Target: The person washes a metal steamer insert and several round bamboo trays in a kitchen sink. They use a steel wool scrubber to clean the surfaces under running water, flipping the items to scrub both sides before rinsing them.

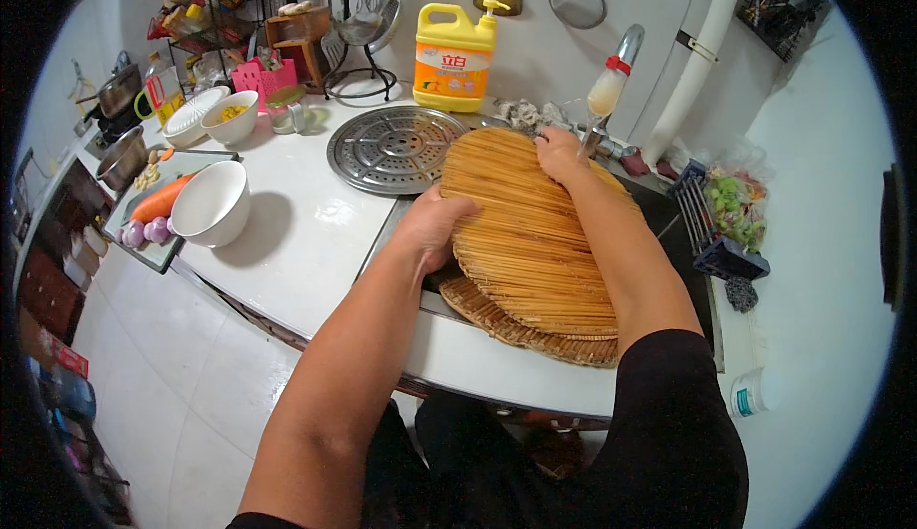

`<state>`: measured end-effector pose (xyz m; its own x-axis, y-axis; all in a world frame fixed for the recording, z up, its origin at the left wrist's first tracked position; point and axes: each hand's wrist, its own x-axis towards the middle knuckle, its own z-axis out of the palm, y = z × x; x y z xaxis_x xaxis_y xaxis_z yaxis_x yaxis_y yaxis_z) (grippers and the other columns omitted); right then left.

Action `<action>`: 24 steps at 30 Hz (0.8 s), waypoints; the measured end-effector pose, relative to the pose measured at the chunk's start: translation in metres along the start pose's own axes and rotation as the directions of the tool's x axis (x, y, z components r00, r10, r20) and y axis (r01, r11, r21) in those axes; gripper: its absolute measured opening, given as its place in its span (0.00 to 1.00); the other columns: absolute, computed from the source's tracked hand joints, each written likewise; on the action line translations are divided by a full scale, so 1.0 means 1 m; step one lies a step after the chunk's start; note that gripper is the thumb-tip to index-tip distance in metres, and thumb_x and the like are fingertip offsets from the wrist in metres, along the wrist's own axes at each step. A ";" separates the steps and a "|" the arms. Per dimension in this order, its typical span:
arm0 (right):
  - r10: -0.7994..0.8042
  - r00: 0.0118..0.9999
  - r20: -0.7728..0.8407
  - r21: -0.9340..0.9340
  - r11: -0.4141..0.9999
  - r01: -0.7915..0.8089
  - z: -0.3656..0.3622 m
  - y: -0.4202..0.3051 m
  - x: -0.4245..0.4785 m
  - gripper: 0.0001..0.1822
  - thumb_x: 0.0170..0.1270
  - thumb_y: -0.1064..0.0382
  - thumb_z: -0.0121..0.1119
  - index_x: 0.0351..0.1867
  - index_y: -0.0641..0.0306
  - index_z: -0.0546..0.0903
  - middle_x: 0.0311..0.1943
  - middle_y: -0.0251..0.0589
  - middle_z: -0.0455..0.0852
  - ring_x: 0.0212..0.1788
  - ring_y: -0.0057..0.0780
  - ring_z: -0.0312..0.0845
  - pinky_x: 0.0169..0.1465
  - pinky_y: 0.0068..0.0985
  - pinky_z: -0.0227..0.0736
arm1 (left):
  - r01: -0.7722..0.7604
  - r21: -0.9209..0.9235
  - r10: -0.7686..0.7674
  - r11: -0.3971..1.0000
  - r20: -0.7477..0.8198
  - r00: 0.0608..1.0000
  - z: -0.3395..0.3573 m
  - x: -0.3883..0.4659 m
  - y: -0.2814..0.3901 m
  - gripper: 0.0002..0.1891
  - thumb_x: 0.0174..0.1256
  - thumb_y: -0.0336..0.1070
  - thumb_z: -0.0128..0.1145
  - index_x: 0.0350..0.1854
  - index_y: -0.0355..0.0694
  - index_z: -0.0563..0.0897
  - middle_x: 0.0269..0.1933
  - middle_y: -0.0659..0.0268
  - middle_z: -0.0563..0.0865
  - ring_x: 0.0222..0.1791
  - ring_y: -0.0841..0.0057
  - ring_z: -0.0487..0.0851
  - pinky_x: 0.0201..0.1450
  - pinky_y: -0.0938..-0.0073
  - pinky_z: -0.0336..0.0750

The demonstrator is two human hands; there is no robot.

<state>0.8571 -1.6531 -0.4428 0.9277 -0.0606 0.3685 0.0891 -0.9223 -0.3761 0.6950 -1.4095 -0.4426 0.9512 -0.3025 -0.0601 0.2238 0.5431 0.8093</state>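
A round woven straw mat (523, 235) lies tilted over the sink, with a second straw mat (501, 321) partly showing under its near edge. My left hand (437, 228) grips the left rim of the upper mat, thumb on top. At the far rim, my right hand (559, 153) is on the same mat, near the faucet; its fingertips are partly hidden. The metal faucet (630, 45), fitted with a red-banded nozzle, stands behind the mats. A perforated steel steamer plate (399, 148) rests on the counter to the left of the mats.
A yellow detergent jug (454, 63) stands against the wall. On the white counter (322, 242) to the left are a white bowl (211, 203) and a glass cutting board (168, 260) with a carrot (161, 199) and shallots (147, 232). A dark rack (698, 214) stands right of the sink.
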 end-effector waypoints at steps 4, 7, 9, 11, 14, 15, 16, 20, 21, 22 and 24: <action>-0.051 0.996 0.077 0.089 0.995 0.044 0.000 -0.006 0.003 0.19 0.69 0.56 0.57 0.57 0.60 0.83 0.55 0.51 0.85 0.58 0.48 0.80 0.62 0.38 0.73 | 0.017 0.038 -0.018 0.999 0.027 0.999 0.000 0.003 -0.001 0.25 0.60 0.25 0.57 0.62 0.33 0.70 0.53 0.51 0.83 0.50 0.60 0.86 0.55 0.56 0.83; -0.430 0.902 -0.036 0.162 0.888 0.430 0.010 -0.032 0.002 0.18 0.68 0.57 0.59 0.56 0.60 0.84 0.51 0.49 0.87 0.53 0.44 0.83 0.58 0.34 0.75 | 0.005 0.020 -0.006 1.000 0.053 0.999 -0.001 0.008 -0.007 0.24 0.61 0.25 0.57 0.61 0.33 0.70 0.53 0.51 0.83 0.50 0.60 0.86 0.55 0.57 0.83; -0.515 0.857 -0.005 0.266 0.826 0.497 0.022 -0.067 0.003 0.18 0.68 0.58 0.60 0.55 0.61 0.84 0.48 0.49 0.89 0.50 0.44 0.84 0.57 0.32 0.76 | 0.007 0.025 -0.009 1.000 0.091 0.996 0.001 0.007 -0.005 0.24 0.61 0.25 0.57 0.61 0.33 0.70 0.53 0.51 0.83 0.50 0.60 0.86 0.55 0.58 0.83; -0.505 0.863 0.007 0.500 0.749 0.434 0.011 -0.123 -0.016 0.17 0.67 0.59 0.60 0.54 0.61 0.85 0.49 0.49 0.88 0.51 0.43 0.84 0.57 0.32 0.76 | 0.007 0.051 -0.010 0.999 0.069 0.998 -0.007 0.001 0.005 0.24 0.61 0.25 0.57 0.61 0.33 0.70 0.53 0.51 0.83 0.50 0.60 0.86 0.55 0.58 0.83; -0.281 0.945 -0.168 0.572 0.753 0.326 0.008 -0.115 0.000 0.16 0.66 0.59 0.60 0.52 0.62 0.85 0.48 0.50 0.88 0.51 0.43 0.85 0.57 0.32 0.76 | 0.025 0.049 -0.028 0.999 0.069 0.997 -0.002 0.003 0.002 0.23 0.62 0.23 0.54 0.62 0.32 0.70 0.54 0.50 0.83 0.51 0.59 0.86 0.55 0.56 0.83; -0.244 0.943 -0.228 0.481 0.814 0.327 0.005 -0.102 0.005 0.15 0.66 0.60 0.60 0.51 0.62 0.85 0.48 0.51 0.88 0.50 0.44 0.85 0.56 0.33 0.76 | 0.023 0.041 -0.025 0.999 0.060 0.998 -0.003 0.003 0.002 0.23 0.63 0.22 0.53 0.62 0.32 0.69 0.54 0.50 0.82 0.51 0.58 0.85 0.55 0.56 0.82; -0.219 0.933 -0.287 0.390 0.862 0.323 -0.001 -0.083 0.010 0.15 0.66 0.60 0.59 0.50 0.62 0.86 0.48 0.51 0.88 0.50 0.46 0.84 0.56 0.34 0.76 | 0.007 0.047 -0.010 0.999 0.055 0.998 -0.005 0.002 0.002 0.23 0.62 0.23 0.54 0.62 0.32 0.70 0.54 0.50 0.82 0.51 0.59 0.85 0.55 0.56 0.83; -0.068 0.997 0.035 -0.244 0.967 0.074 -0.031 0.004 0.004 0.15 0.67 0.62 0.53 0.48 0.63 0.86 0.48 0.51 0.87 0.52 0.48 0.83 0.58 0.40 0.76 | -0.015 0.044 0.013 0.999 0.044 0.999 -0.001 0.002 0.000 0.24 0.62 0.25 0.56 0.62 0.32 0.70 0.54 0.50 0.83 0.52 0.60 0.85 0.56 0.57 0.83; -0.069 0.997 0.032 -0.273 0.959 0.075 -0.030 0.016 0.000 0.15 0.67 0.62 0.53 0.47 0.64 0.87 0.48 0.50 0.87 0.51 0.48 0.83 0.57 0.40 0.77 | -0.012 0.045 0.010 0.999 0.042 0.999 0.002 0.002 0.000 0.25 0.62 0.25 0.57 0.62 0.32 0.70 0.54 0.50 0.83 0.52 0.60 0.85 0.56 0.57 0.82; -0.072 0.997 0.029 -0.296 0.952 0.078 -0.023 0.026 -0.002 0.14 0.67 0.62 0.52 0.45 0.64 0.87 0.48 0.50 0.87 0.50 0.48 0.84 0.56 0.39 0.77 | -0.011 0.037 0.009 0.999 0.036 0.999 0.003 0.004 -0.002 0.25 0.62 0.25 0.57 0.62 0.32 0.70 0.54 0.51 0.83 0.52 0.60 0.85 0.56 0.57 0.82; 0.006 0.988 0.154 -0.389 0.920 0.055 -0.016 0.011 0.004 0.14 0.65 0.61 0.53 0.42 0.62 0.88 0.48 0.51 0.87 0.51 0.44 0.84 0.55 0.37 0.78 | -0.010 0.029 0.009 1.000 0.009 1.000 0.001 0.008 -0.005 0.25 0.62 0.25 0.57 0.63 0.33 0.70 0.54 0.51 0.83 0.52 0.60 0.85 0.56 0.57 0.82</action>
<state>0.8561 -1.6692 -0.4320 0.9729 -0.0065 0.2313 -0.0079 -1.0000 0.0051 0.7018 -1.4150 -0.4465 0.9513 -0.3048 -0.0469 0.2084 0.5232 0.8263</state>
